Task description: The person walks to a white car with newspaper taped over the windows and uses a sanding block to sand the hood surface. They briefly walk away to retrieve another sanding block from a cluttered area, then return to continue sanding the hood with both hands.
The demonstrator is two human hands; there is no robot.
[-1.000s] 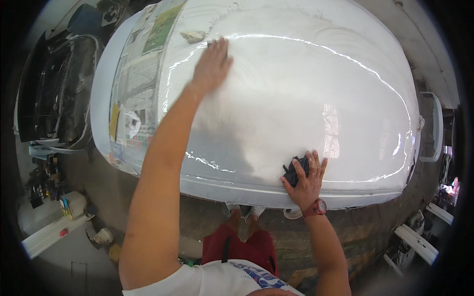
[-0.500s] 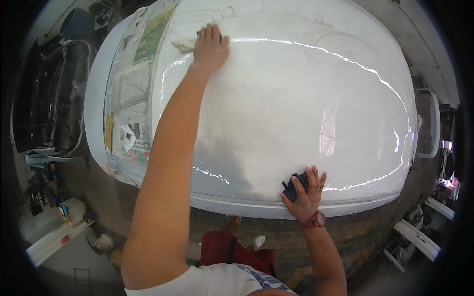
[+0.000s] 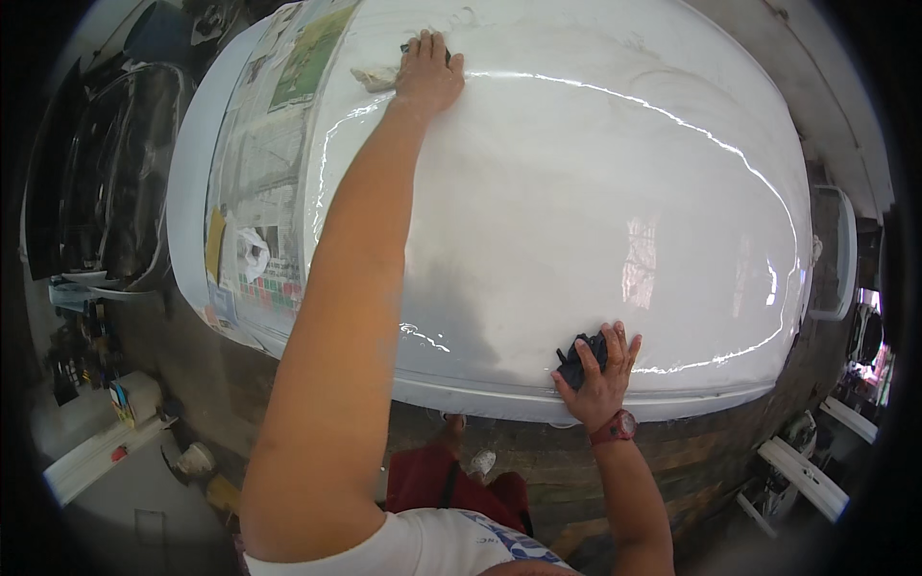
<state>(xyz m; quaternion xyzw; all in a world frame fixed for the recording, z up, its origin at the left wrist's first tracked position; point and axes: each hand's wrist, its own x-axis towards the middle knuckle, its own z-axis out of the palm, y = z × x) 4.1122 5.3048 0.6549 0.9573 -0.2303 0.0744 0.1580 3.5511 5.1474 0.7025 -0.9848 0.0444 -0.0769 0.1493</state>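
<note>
A glossy white car-like panel [image 3: 538,211] spreads in front of me, its surface smeared and reflecting a bright line of light. My left hand [image 3: 429,77] reaches to its far left part and presses down, fingers stretched, on a small dark pad [image 3: 411,48] that shows at the fingertips; most of the pad is hidden. Close to that hand lies a pale crumpled piece [image 3: 375,79], cloth or paper. Near the panel's close edge, my right hand [image 3: 603,374] rests with a bunched dark cloth [image 3: 581,361] between thumb and fingers. A red watch [image 3: 615,427] circles the right wrist.
Newspaper sheets [image 3: 259,163] cover the panel's left strip, with a crumpled white scrap [image 3: 254,254] on them. A dark glossy car part [image 3: 110,173] stands at far left. White beams [image 3: 805,478] lie at lower right, and a grey board [image 3: 163,499] at lower left.
My left hand has slid slightly farther away across the panel with the dark pad. My right hand stays in place on the cloth. The view has shifted a little.
</note>
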